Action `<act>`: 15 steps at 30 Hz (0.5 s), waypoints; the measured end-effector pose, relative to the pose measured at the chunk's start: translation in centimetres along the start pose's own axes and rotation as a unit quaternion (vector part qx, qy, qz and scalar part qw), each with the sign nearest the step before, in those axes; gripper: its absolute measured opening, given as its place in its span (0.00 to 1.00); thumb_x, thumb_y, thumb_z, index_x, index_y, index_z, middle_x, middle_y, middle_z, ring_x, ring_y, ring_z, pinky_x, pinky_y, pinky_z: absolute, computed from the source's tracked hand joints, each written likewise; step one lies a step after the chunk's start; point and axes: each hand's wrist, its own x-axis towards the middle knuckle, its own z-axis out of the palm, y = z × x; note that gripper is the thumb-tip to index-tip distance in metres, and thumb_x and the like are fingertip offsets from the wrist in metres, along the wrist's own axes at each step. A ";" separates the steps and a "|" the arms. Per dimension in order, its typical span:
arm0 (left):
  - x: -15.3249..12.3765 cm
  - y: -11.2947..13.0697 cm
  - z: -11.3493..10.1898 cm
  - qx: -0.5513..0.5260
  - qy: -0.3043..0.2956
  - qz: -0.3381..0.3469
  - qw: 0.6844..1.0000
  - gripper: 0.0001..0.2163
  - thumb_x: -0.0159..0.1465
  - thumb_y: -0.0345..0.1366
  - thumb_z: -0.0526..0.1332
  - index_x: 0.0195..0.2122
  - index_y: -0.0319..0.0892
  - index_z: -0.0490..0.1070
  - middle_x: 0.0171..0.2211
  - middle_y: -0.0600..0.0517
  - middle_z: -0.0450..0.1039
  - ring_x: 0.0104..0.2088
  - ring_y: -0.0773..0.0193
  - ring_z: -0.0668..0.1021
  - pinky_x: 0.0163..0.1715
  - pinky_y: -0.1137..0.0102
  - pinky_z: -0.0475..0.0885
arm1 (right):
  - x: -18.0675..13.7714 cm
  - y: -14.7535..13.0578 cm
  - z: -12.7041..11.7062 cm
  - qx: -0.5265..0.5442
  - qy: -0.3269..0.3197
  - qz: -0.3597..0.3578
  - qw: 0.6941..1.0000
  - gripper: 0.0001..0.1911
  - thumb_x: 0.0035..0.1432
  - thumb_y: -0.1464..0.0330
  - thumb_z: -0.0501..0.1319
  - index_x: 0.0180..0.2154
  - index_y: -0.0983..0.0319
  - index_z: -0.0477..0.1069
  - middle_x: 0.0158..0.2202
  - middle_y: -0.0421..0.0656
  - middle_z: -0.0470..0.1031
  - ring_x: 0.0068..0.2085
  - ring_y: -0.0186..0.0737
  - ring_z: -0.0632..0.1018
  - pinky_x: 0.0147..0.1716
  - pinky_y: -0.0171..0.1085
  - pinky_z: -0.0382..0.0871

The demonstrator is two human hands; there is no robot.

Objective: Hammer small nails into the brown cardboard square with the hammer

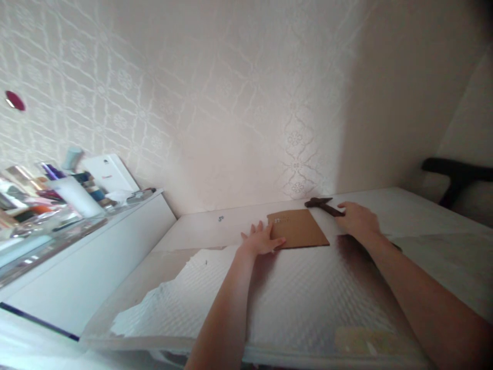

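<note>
A square of brown cardboard (302,231) lies flat on the table, with small pale marks or bits in rows near its upper left. My left hand (260,240) rests at its left edge, fingers spread, the thumb on the cardboard. Just right of the sheet, my right hand (359,221) is closed around the handle of a dark hammer (327,206). The hammer's head is down at the table behind the cardboard's far right corner. Part of the handle is hidden in my fist.
Small greyish bits (221,219) lie left of the cardboard. A quilted, silvery-white sheet (173,303) covers the near table. At left, a white cabinet (96,257) holds bottles and a white box (110,172). The patterned wall rises behind; a black armrest (458,169) stands at right.
</note>
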 end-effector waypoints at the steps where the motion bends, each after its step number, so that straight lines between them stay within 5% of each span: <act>1: 0.0 0.0 0.0 0.001 0.001 0.000 1.000 0.41 0.54 0.66 0.42 0.64 0.51 0.36 0.65 0.45 0.30 0.63 0.42 0.39 0.53 0.37 0.40 | -0.1 0.1 0.1 -0.004 0.000 0.006 1.000 0.20 0.54 0.67 0.57 0.49 0.63 0.69 0.41 0.53 0.74 0.43 0.53 0.73 0.37 0.44 0.66; 6: 0.2 -0.2 0.2 0.003 0.002 0.000 1.000 0.42 0.53 0.67 0.41 0.64 0.51 0.35 0.65 0.46 0.30 0.63 0.42 0.39 0.53 0.38 0.40 | -0.6 0.0 0.6 -0.061 0.010 -0.023 0.998 0.15 0.54 0.69 0.55 0.44 0.62 0.72 0.38 0.56 0.73 0.45 0.60 0.70 0.34 0.48 0.65; 10: 0.5 -0.3 0.5 0.003 0.007 -0.003 1.000 0.42 0.52 0.68 0.42 0.64 0.53 0.34 0.65 0.46 0.31 0.62 0.41 0.39 0.53 0.38 0.40 | -1.1 -1.9 -1.1 -0.008 0.152 -0.099 0.983 0.13 0.56 0.66 0.55 0.41 0.64 0.72 0.37 0.54 0.73 0.42 0.56 0.71 0.35 0.48 0.65; 12: 0.6 -0.4 0.6 -0.001 0.007 -0.003 1.000 0.42 0.52 0.68 0.42 0.64 0.54 0.34 0.65 0.46 0.30 0.62 0.41 0.40 0.53 0.38 0.41 | -2.4 -3.4 -3.3 0.092 0.264 -0.180 0.943 0.11 0.57 0.66 0.54 0.38 0.63 0.71 0.35 0.50 0.74 0.39 0.50 0.72 0.37 0.46 0.65; 15: 0.5 -0.3 0.6 -0.007 0.005 -0.002 1.000 0.42 0.51 0.68 0.42 0.64 0.53 0.35 0.65 0.46 0.31 0.62 0.41 0.40 0.53 0.38 0.40 | -6.1 -5.0 -6.6 0.240 0.387 -0.312 0.834 0.06 0.58 0.66 0.55 0.36 0.58 0.69 0.32 0.44 0.74 0.35 0.44 0.73 0.39 0.44 0.66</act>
